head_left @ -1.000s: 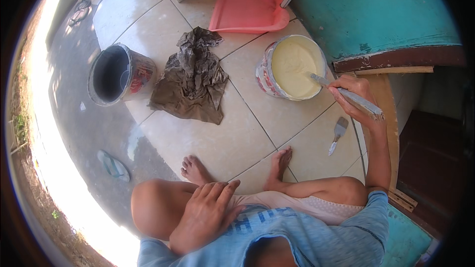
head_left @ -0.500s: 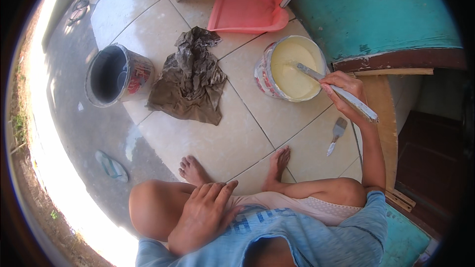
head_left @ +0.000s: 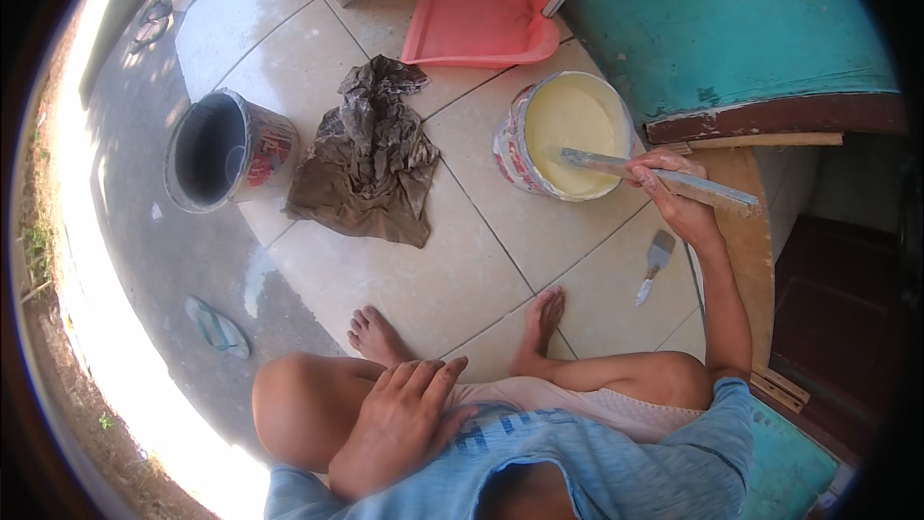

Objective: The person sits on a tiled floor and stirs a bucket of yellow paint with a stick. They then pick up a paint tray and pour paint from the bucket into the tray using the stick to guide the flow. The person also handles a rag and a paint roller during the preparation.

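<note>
My right hand (head_left: 680,202) is wrapped around a flat, paint-smeared wooden stick (head_left: 717,195). The stick's far end dips into pale yellow paint (head_left: 568,123) in a white bucket (head_left: 513,156) with red markings. Over my lap lies my left hand (head_left: 399,424), its fingers stretched out and nothing in it. On the tiles below the bucket, apart from both hands, is a paintbrush (head_left: 656,260) with a whitish handle. A crumpled brown cloth (head_left: 375,173) is spread left of the paint bucket.
A second bucket (head_left: 269,156), dark inside, stands left of the cloth. Beyond the paint is a pink dustpan (head_left: 481,14) with a long handle. The teal wall (head_left: 751,29) and a wooden board (head_left: 743,231) border the right side. A flip-flop (head_left: 218,327) lies at left.
The stick has swung within the paint: its dipped end moved nearer and left, its upper end right and away from me. My left hand stays almost still.
</note>
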Demonstrator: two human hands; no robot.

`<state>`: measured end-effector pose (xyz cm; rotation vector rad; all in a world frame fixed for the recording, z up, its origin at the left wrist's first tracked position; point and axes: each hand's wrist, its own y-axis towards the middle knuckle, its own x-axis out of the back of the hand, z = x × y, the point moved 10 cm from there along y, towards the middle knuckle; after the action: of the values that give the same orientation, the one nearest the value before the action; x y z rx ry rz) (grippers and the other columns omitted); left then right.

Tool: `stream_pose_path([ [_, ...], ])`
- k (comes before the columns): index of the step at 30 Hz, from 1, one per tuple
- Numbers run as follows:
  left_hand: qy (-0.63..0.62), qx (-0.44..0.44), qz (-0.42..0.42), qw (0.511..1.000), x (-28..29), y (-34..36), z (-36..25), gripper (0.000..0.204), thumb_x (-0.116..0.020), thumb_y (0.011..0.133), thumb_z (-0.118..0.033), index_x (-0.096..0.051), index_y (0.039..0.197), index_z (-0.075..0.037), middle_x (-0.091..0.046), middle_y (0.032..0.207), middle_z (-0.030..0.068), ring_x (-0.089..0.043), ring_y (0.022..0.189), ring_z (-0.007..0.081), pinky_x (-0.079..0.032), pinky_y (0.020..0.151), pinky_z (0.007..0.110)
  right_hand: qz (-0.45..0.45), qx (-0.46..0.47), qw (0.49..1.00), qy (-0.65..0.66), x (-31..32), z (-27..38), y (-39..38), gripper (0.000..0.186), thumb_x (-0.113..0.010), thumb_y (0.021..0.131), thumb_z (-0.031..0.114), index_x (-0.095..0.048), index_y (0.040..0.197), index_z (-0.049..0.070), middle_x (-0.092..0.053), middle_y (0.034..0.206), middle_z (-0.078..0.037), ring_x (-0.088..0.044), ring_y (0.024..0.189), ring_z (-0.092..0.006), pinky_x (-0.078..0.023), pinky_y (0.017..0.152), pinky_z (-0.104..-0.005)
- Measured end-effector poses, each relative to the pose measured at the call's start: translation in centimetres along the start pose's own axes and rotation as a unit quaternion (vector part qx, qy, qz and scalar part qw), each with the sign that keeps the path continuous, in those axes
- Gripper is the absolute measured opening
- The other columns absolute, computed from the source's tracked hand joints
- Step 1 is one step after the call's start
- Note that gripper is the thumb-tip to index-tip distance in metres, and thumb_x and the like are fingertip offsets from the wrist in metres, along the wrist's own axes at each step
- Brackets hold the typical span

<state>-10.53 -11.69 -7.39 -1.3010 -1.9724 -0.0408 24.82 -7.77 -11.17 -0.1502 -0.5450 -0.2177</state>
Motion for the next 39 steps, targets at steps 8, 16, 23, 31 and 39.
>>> stream_pose_path([
  [8, 0.002, 0.014, -0.006, 1.000, 0.2, -0.2, 0.2, 0.053, -0.069, 0.092, -0.032, -0.057, 0.133, -0.001, -0.064, 0.107, 0.0165, -0.062, 0.102, 0.0325, -0.050, 0.092, 0.040, 0.032, 0.017, 0.971, -0.236, 1.8, 2.3, -0.1, 0.015, -0.069, 0.095, 0.009, -0.071, 0.096, -0.006, -0.070, 0.088, -0.010, -0.068, 0.081, -0.0151, -0.054, 0.072, -0.0278],
  [16, -0.003, 0.008, 0.006, 1.000, -0.1, 0.0, 0.4, 0.054, -0.070, 0.091, -0.033, -0.057, 0.133, -0.002, -0.064, 0.104, 0.0160, -0.062, 0.100, 0.0320, -0.050, 0.090, 0.040, 0.019, -0.078, 0.996, 0.038, 1.7, -1.9, -1.3, 0.023, -0.067, 0.098, 0.017, -0.072, 0.095, -0.005, -0.072, 0.088, -0.008, -0.070, 0.081, -0.0143, -0.057, 0.073, -0.0276],
  [23, 0.000, 0.007, 0.006, 1.000, -0.1, 0.4, 0.5, 0.054, -0.070, 0.092, -0.032, -0.056, 0.134, -0.002, -0.064, 0.104, 0.0164, -0.062, 0.100, 0.0326, -0.050, 0.091, 0.040, 0.070, -0.088, 0.993, -0.034, 2.6, -0.5, -1.6, 0.021, -0.068, 0.098, 0.014, -0.071, 0.098, -0.007, -0.070, 0.091, -0.010, -0.068, 0.085, -0.0151, -0.058, 0.077, -0.0295],
  [31, 0.003, 0.022, 0.005, 1.000, 0.1, 0.2, 0.8, 0.055, -0.070, 0.091, -0.032, -0.056, 0.135, -0.001, -0.065, 0.111, 0.0178, -0.062, 0.104, 0.0332, -0.050, 0.093, 0.040, -0.039, -0.018, 0.988, -0.150, 3.8, 0.8, 0.7, 0.016, -0.068, 0.096, 0.011, -0.072, 0.097, -0.004, -0.065, 0.081, -0.006, -0.059, 0.076, -0.0113, -0.047, 0.070, -0.0269],
  [39, 0.001, 0.005, 0.015, 1.000, -0.1, 0.7, 0.7, 0.056, -0.071, 0.090, -0.032, -0.056, 0.134, -0.001, -0.065, 0.111, 0.0180, -0.063, 0.104, 0.0333, -0.051, 0.093, 0.041, -0.031, -0.008, 0.999, -0.008, 2.1, -1.7, 2.0, 0.015, -0.068, 0.096, 0.013, -0.074, 0.098, -0.001, -0.069, 0.084, -0.005, -0.061, 0.079, -0.0101, -0.049, 0.071, -0.0266],
])
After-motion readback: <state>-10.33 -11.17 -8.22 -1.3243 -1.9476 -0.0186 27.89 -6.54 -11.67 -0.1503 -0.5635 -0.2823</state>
